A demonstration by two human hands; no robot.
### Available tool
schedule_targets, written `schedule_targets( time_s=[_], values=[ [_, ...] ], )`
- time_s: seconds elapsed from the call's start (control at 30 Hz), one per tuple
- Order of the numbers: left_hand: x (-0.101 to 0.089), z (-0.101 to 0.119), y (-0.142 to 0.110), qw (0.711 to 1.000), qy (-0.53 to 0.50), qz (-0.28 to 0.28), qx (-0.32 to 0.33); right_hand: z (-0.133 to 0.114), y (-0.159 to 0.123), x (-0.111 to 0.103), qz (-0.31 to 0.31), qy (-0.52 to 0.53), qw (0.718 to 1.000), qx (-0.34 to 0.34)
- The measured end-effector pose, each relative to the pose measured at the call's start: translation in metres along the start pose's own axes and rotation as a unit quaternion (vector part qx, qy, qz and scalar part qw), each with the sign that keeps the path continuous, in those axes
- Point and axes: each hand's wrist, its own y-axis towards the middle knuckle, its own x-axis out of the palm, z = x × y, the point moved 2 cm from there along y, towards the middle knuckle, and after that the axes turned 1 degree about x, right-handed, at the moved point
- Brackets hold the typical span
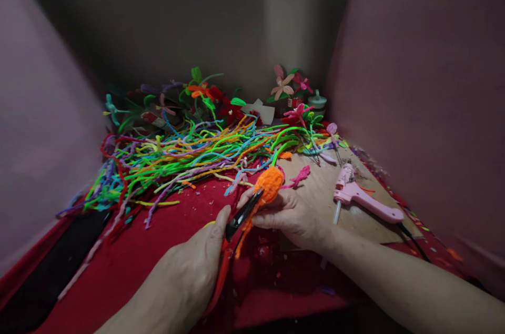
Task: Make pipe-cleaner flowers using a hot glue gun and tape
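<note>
My left hand (197,265) is closed around a pair of red-handled pliers (239,221) with dark jaws. The tips of the jaws lie against an orange fuzzy pipe-cleaner piece (270,184), rounded at the top. Fingers of my right hand (292,213) pinch this piece from the right and below, and an orange strand hangs down from it. Whether the jaws are clamped on a strand I cannot tell. Just behind the orange piece lies a dark pink twisted pipe cleaner (300,176).
Loose coloured pipe cleaners (197,150) spread over the red cloth (169,250). At right, a pink glue gun (366,200) with a cord rests on a tan board (319,186). Pipe-cleaner flowers (282,87) and a lidded jar (317,102) stand behind. A black strip (55,271) lies left.
</note>
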Motion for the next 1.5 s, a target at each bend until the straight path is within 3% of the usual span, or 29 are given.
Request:
schedule_targets(
  time_s=[0.5,0.67,0.83,0.9,0.97,1.07,1.13,1.2,1.27,1.33,1.4,1.43,1.5],
  values=[
    [0.008,0.0,-0.002,0.998,0.023,0.063,0.016,-0.002,0.0,0.004,0.004,0.009,1.0,0.014],
    [0.006,-0.001,-0.002,0.999,-0.006,0.048,0.018,0.003,0.0,0.001,-0.004,0.018,0.999,0.029],
    [-0.002,-0.014,-0.003,0.999,0.004,0.028,0.031,0.002,0.001,-0.006,0.021,-0.013,1.0,0.002],
    [0.001,-0.025,-0.003,0.999,0.031,0.015,-0.011,-0.002,0.002,-0.007,0.031,-0.042,0.998,-0.018],
    [0.012,-0.037,-0.002,0.992,0.047,-0.076,-0.093,-0.004,0.002,-0.006,0.039,-0.06,0.997,-0.027],
    [0.03,-0.051,0.0,0.95,0.02,-0.232,-0.21,-0.006,0.004,-0.006,0.057,-0.054,0.996,-0.031],
    [0.035,-0.058,0.005,0.932,-0.008,-0.28,-0.23,-0.006,0.004,-0.006,0.068,-0.049,0.996,-0.038],
    [0.033,-0.061,0.01,0.927,-0.025,-0.293,-0.231,-0.004,0.004,-0.007,0.077,-0.051,0.995,-0.042],
    [0.025,-0.061,0.018,0.933,-0.025,-0.274,-0.232,-0.002,0.004,-0.007,0.083,-0.056,0.994,-0.04],
    [0.012,-0.055,0.027,0.949,-0.012,-0.184,-0.255,-0.001,0.004,-0.007,0.09,-0.053,0.994,-0.042],
    [0.001,-0.041,0.037,0.955,-0.15,-0.087,-0.242,0.0,0.004,-0.006,0.089,-0.043,0.994,-0.042],
    [-0.002,-0.032,0.042,0.934,-0.254,-0.071,-0.239,0.0,0.005,-0.006,0.085,-0.036,0.995,-0.042],
    [-0.004,-0.016,0.051,0.863,-0.438,-0.061,-0.245,0.0,0.005,-0.005,0.08,-0.027,0.996,-0.042]
  ],
)
